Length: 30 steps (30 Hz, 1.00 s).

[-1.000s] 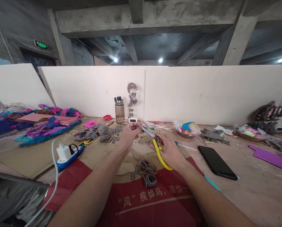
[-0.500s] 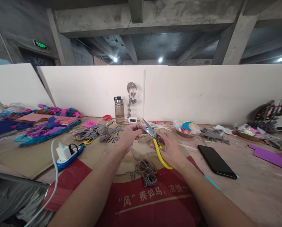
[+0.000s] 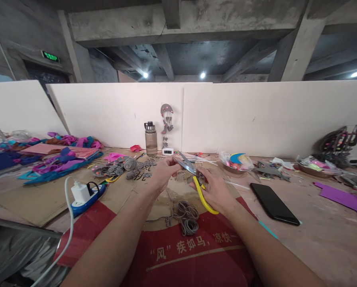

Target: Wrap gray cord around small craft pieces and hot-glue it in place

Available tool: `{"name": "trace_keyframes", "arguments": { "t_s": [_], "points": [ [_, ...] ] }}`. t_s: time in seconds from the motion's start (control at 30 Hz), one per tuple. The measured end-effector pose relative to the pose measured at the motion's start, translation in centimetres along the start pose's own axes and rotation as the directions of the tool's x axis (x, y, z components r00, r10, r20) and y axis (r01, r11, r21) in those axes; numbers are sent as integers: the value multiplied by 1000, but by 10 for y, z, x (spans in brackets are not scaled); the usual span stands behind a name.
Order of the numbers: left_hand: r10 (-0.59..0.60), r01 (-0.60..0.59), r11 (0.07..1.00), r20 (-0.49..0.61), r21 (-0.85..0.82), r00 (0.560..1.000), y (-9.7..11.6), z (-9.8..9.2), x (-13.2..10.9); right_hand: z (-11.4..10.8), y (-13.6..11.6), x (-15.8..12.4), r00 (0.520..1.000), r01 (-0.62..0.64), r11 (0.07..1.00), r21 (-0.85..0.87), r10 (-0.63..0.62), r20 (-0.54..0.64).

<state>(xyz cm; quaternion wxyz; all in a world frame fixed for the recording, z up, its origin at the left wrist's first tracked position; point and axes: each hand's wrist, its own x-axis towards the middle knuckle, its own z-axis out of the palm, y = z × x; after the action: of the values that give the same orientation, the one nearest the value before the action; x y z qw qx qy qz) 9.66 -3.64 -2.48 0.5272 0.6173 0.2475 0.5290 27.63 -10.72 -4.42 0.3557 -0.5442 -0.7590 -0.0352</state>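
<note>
Pointing toward the far edge of the surface (image 3: 304, 247) and leftward, scissors (image 3: 193, 171) are held in the right hand (image 3: 212, 189), its fingers curled about the yellow handle; blades parted. At the left hand (image 3: 166, 170), thumb and fingertips are drawn close together; whether anything is pinched there cannot be told. Long axis of the scissors is slanted, handle toward the near edge, tips beside the left fingertips. Contact between tips and fingertips cannot be made out. Right hand is nearer the handle, left hand nearer the tips.

Below and between the hands, toward the near edge, grey cord (image 3: 189, 227) is laid in loops on printed cardboard (image 3: 121, 195), a strand strung out leftward. Beyond the blades, some crowding is made by white strips (image 3: 204, 159) and a small clock (image 3: 167, 151), with a bottle (image 3: 151, 141) just left of it. Toward the left edge, a ball of cord (image 3: 130, 164) and a blue power strip (image 3: 89, 202) are noted. Toward the right edge, a bowl (image 3: 234, 172) and, nearer, a phone (image 3: 274, 204).
</note>
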Motion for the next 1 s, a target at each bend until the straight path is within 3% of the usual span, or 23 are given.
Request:
{"name": "trace_keyframes", "arguments": {
  "t_s": [0.63,1.0],
  "points": [
    [-46,47,996,9,-75,999,1,0,-1,4,2,0,998,58,985,163,-58,-3],
    [-22,23,999,29,-44,999,0,-2,0,1,1,0,999,50,987,155,-52,12]
  ]
}}
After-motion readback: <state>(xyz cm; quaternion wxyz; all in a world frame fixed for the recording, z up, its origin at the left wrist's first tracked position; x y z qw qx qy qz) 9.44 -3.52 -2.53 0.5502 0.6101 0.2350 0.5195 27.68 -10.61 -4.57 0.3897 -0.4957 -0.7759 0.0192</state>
